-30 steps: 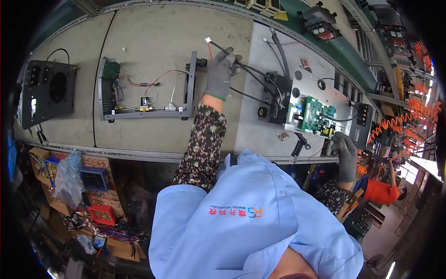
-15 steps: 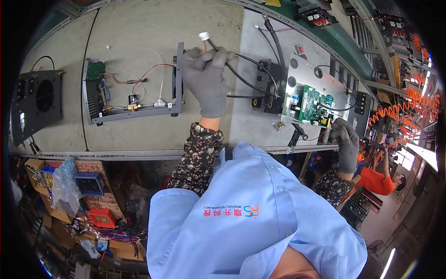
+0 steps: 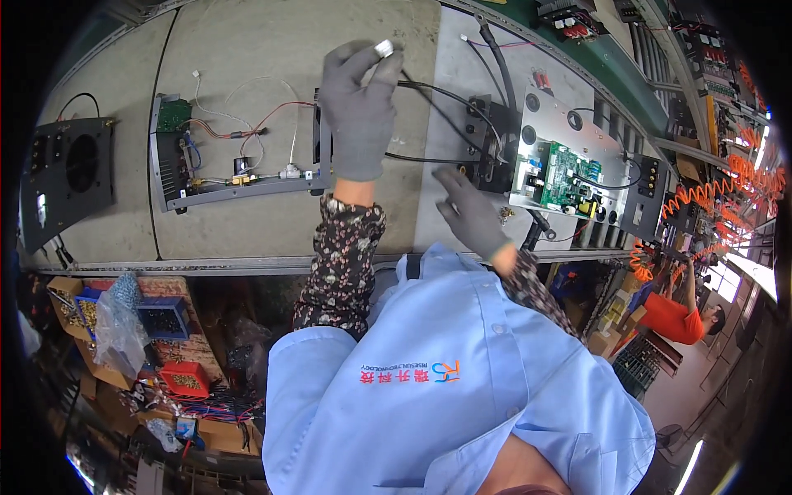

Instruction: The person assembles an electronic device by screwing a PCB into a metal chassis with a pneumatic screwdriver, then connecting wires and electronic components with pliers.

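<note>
My left hand [image 3: 356, 115], in a grey work glove, is closed in a pinch on a black cable's white plug connector [image 3: 384, 49]. Under its wrist is the end panel of an open dark metal frame [image 3: 239, 188], with loose wires and brass fittings inside. Black cables [image 3: 437, 107] run from near that hand to a dark panel [image 3: 493, 136] on the right. My right hand [image 3: 469, 213], also gloved, hovers beside this panel with fingers apart and nothing in them. Right of it lies a silver metal plate [image 3: 610, 136] carrying a green circuit board [image 3: 569, 177].
A dark panel with a round fan opening [image 3: 81, 169] stands at the far left. Loose brass screws [image 3: 506, 214] lie below the silver plate. Under the bench edge are a red parts bin [image 3: 183, 379] and a blue bin [image 3: 163, 320]. A person in orange [image 3: 672, 318] works at far right.
My right hand has left the silver plate's lower right corner and moved left, its fingers now spread. My left hand has risen slightly, and the white plug sits closer to its fingertips.
</note>
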`<state>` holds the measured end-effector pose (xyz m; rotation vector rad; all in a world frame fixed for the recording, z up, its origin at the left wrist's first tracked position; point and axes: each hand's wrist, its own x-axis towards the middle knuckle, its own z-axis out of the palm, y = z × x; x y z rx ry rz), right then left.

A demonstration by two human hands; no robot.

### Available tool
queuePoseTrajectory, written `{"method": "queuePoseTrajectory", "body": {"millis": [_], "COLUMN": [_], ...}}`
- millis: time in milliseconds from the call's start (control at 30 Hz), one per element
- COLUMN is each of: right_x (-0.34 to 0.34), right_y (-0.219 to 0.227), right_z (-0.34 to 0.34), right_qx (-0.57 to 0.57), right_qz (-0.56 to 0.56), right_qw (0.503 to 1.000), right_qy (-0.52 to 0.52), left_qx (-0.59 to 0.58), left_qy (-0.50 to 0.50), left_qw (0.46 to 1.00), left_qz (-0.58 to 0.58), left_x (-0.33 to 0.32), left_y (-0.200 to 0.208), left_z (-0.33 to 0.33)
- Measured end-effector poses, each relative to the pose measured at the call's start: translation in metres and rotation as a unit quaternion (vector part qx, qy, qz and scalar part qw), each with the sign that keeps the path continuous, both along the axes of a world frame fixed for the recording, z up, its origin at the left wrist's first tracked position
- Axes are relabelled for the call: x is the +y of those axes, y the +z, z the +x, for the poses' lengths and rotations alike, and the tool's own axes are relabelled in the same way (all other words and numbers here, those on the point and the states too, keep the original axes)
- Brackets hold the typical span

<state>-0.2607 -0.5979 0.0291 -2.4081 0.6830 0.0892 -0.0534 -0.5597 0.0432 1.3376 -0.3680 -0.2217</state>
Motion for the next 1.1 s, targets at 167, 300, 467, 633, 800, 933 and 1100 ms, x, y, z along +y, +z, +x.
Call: {"method": "queuePoseTrajectory", "body": {"millis": [167, 300, 467, 633, 800, 933, 1100], "right_x": [-0.011, -0.008, 0.001, 0.007, 0.011, 0.008, 0.017], "right_y": [-0.038, -0.022, 0.008, 0.021, 0.034, 0.032, 0.026], "right_z": [0.036, 0.023, -0.005, -0.031, -0.027, -0.027, -0.020], "right_qx": [0.179, 0.133, -0.052, -0.126, -0.168, -0.163, -0.166], "right_qz": [-0.193, -0.181, -0.146, -0.176, -0.102, -0.040, 0.084], "right_qw": [0.964, 0.974, 0.988, 0.976, 0.980, 0.986, 0.980], "right_qy": [0.023, 0.030, -0.004, 0.029, 0.012, -0.016, -0.073], "left_qx": [0.140, 0.182, 0.217, 0.185, 0.158, 0.246, 0.288], "left_qy": [-0.140, -0.195, -0.231, -0.445, -0.441, -0.413, -0.359], "left_qw": [0.971, 0.941, 0.922, 0.874, 0.877, 0.874, 0.887], "left_qz": [-0.135, -0.209, -0.224, 0.054, 0.103, 0.069, 0.035], "left_x": [-0.027, -0.031, -0.039, -0.052, -0.089, -0.105, -0.110], "left_y": [0.009, 0.010, 0.007, 0.000, -0.050, -0.053, -0.054], "left_z": [0.002, 0.005, 0.009, -0.012, -0.061, -0.072, -0.088]}}
